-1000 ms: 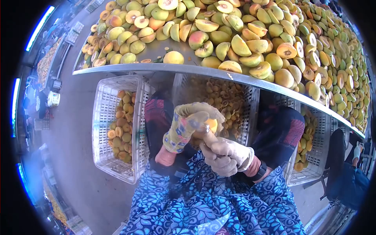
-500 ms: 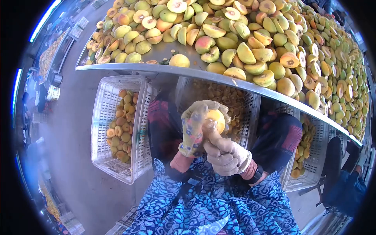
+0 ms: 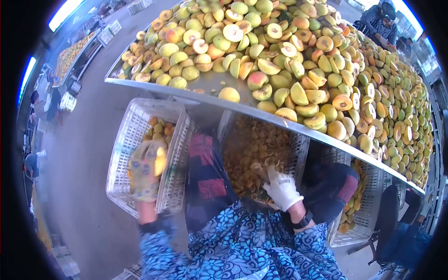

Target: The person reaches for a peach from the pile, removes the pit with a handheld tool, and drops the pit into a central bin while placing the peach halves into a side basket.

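Observation:
My left hand [image 3: 145, 172], in a patterned work glove, is over the left white crate [image 3: 118, 154]. It is blurred by motion, with a yellow peach piece [image 3: 160, 161] in its fingers. My right hand [image 3: 283, 190], in a pale glove, is above the middle crate [image 3: 299, 161], which holds many small brownish-orange scraps [image 3: 252, 149]. Its fingers are bent together and point toward the scraps; what they grip is too blurred to make out. More peaches [image 3: 158, 128] lie in the left crate, partly hidden by my left hand.
A metal table [image 3: 205, 97] heaped with halved peaches [image 3: 298, 93] stands in front of me. A single peach [image 3: 229, 94] lies near its edge. Another crate [image 3: 347, 238] with fruit is at my right. A person [image 3: 380, 25] works at the table's far side.
My hands were together around a yellow peach in front of me. They have separated: the left moved left over the crate with the peach piece, the right lowered over the scraps.

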The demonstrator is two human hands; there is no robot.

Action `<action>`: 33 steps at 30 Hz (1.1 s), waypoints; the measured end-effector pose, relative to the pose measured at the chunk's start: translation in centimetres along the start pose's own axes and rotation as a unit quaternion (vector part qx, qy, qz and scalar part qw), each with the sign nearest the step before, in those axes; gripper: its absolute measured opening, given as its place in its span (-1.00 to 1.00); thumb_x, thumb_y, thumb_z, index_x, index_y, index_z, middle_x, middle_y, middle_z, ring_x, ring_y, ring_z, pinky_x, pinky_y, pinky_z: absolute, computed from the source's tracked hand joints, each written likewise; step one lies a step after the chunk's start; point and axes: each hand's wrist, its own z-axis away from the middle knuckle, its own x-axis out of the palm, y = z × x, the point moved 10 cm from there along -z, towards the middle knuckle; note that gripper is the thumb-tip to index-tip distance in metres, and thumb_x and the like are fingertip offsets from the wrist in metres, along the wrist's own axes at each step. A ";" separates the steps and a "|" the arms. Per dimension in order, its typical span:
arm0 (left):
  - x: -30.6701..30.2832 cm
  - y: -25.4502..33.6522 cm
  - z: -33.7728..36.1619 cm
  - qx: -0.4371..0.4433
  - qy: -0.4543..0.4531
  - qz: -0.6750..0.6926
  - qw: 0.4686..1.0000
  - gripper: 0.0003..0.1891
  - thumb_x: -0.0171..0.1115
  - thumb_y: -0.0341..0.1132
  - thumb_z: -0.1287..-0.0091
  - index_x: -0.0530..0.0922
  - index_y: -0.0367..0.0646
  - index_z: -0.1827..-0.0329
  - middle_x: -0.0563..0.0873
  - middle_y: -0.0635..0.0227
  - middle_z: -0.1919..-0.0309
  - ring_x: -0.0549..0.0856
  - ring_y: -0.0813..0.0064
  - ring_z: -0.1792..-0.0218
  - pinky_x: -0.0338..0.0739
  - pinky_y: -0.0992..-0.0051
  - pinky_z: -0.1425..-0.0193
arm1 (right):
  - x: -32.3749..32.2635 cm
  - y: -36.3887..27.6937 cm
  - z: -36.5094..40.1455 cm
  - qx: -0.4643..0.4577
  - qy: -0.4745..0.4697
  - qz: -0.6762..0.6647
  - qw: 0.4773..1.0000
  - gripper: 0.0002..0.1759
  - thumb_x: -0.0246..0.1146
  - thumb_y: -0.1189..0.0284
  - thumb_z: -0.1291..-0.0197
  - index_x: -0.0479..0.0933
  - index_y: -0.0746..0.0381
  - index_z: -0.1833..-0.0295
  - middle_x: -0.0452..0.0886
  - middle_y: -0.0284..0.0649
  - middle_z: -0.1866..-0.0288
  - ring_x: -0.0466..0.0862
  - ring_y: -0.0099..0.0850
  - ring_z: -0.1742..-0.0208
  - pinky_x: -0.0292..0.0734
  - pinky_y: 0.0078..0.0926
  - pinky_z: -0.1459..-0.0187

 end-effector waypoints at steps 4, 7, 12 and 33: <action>-8.8 3.9 -2.2 -0.011 0.060 -0.289 0.955 -0.46 0.42 -0.30 -0.20 0.53 -0.15 -0.28 0.60 0.10 -0.22 0.60 0.11 -0.22 0.49 0.22 -0.30 | 5.7 -0.4 1.3 -0.075 -0.140 0.150 0.976 -0.68 0.12 0.27 -0.26 0.56 0.23 0.01 0.72 0.01 0.20 0.74 -0.05 0.20 0.61 -0.10 0.19; -8.9 9.8 -5.7 0.082 0.047 -0.279 0.956 -0.47 0.37 -0.36 -0.25 0.51 -0.19 -0.31 0.65 0.11 -0.16 0.69 0.17 -0.10 0.59 0.30 -0.19 | 10.9 0.6 3.7 -0.141 -0.228 0.170 0.948 -0.72 0.05 0.39 -0.23 0.69 0.21 0.23 0.74 0.02 0.21 0.76 -0.09 0.19 0.63 -0.12 0.22; 5.3 13.1 -13.3 0.144 -0.116 0.002 0.983 -0.56 0.33 -0.31 -0.23 0.60 -0.11 -0.20 0.72 0.16 -0.03 0.69 0.18 -0.06 0.56 0.29 -0.18 | 4.4 -0.7 -0.2 -0.021 -0.087 0.014 0.996 -0.59 0.13 0.28 -0.23 0.49 0.28 -0.12 0.72 0.05 0.22 0.74 -0.02 0.22 0.61 -0.07 0.21; 12.5 15.9 -9.4 -0.015 -0.020 0.461 0.887 -0.47 -0.10 0.03 -0.59 0.45 -0.27 -0.28 0.75 0.13 0.10 0.76 0.33 0.14 0.70 0.40 0.03 | -4.0 -3.6 0.4 -0.034 0.009 -0.442 0.896 -0.76 0.27 0.38 -0.33 0.47 0.30 0.04 0.60 -0.14 0.37 0.59 -0.41 0.34 0.52 -0.35 0.22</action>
